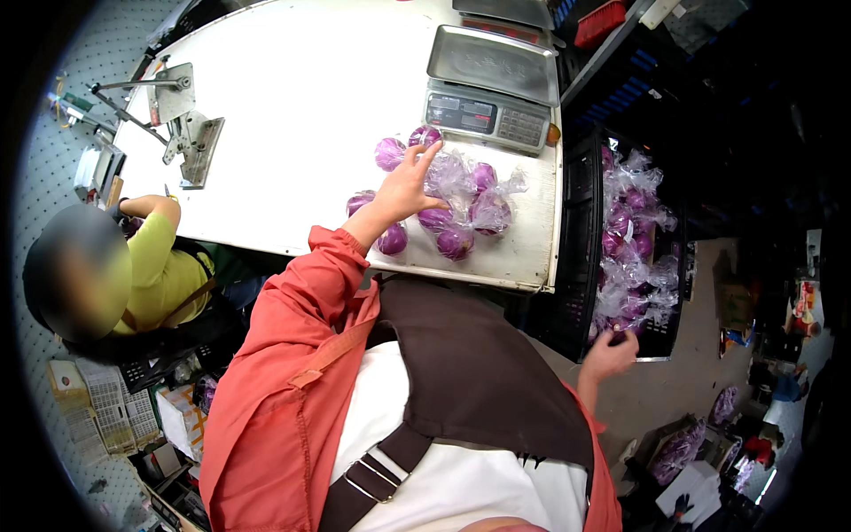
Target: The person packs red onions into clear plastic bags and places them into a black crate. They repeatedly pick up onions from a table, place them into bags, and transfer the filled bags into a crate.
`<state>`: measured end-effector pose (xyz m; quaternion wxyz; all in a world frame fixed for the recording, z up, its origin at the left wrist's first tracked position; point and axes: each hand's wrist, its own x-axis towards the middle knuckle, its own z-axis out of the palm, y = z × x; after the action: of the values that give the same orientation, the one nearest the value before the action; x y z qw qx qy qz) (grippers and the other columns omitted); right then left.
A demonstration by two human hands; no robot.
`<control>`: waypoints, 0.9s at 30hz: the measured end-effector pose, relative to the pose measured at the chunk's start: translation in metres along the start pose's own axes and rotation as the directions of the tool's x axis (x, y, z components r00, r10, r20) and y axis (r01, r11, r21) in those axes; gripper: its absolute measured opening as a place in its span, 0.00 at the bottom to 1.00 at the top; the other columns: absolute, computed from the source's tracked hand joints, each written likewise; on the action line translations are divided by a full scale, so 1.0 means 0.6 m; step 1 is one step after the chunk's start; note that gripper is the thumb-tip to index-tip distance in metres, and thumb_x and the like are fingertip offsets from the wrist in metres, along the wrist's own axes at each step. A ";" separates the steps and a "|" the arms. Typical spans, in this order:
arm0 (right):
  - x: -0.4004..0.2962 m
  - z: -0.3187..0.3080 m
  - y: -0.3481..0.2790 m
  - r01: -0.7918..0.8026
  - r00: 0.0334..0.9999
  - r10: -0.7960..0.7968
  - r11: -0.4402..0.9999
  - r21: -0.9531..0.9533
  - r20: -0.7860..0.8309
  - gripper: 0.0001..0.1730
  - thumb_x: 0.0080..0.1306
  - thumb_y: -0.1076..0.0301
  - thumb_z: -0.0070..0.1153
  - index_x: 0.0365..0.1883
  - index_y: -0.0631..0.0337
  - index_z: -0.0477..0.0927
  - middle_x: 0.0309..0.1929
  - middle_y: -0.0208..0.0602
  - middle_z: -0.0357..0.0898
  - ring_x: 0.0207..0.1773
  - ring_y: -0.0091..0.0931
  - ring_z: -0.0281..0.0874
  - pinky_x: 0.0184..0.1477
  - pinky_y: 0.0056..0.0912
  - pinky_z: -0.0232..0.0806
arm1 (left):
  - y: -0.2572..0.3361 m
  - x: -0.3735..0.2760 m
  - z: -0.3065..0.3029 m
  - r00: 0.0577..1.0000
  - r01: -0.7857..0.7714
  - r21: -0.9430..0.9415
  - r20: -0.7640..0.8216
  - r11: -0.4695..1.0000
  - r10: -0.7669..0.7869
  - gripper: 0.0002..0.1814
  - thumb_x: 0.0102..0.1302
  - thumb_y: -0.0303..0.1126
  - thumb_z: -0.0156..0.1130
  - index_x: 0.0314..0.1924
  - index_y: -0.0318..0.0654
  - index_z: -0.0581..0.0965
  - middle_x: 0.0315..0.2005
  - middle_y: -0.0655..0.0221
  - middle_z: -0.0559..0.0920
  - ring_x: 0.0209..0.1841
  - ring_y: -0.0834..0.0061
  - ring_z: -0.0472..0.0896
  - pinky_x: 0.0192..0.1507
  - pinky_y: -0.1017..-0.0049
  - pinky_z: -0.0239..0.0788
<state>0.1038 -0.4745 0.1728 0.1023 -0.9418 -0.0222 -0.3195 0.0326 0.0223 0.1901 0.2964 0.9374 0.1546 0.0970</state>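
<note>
Several red onions, many in clear plastic wrap, lie in a loose group at the near right of a white table. My left hand (404, 186) is spread over them. Its fingertips are by a wrapped onion (425, 135) near the scale, and its thumb is at another onion (435, 217). No onion is plainly gripped there. To the right, my right hand (610, 356) reaches to the near end of a black plastic crate (580, 233) filled with bagged onions (618, 219). Its fingers curl at an onion there; whether they grip it is unclear.
A digital scale (488, 120) with a steel pan stands beyond the onions on the white table (312, 120). A metal lever device (199, 149) sits at the left. Nearby, a person in a yellow-green shirt (156, 272) works at the table's edge. Sacks of onions (678, 452) lie lower right.
</note>
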 end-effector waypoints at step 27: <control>0.015 0.172 -0.465 -0.285 0.706 -0.435 0.548 0.786 0.559 0.23 0.59 0.66 0.60 0.51 0.70 0.74 0.54 0.62 0.72 0.58 0.53 0.68 0.61 0.44 0.63 | -0.148 0.095 0.049 0.946 0.010 -0.063 -0.322 0.998 -0.030 0.16 0.60 0.34 0.63 0.44 0.29 0.78 0.47 0.50 0.78 0.46 0.56 0.79 0.52 0.67 0.69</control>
<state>0.1427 -0.1806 0.1485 0.5031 -0.8192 -0.2519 0.1106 0.0732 0.0953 0.1194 0.2961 0.8979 0.2078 0.2508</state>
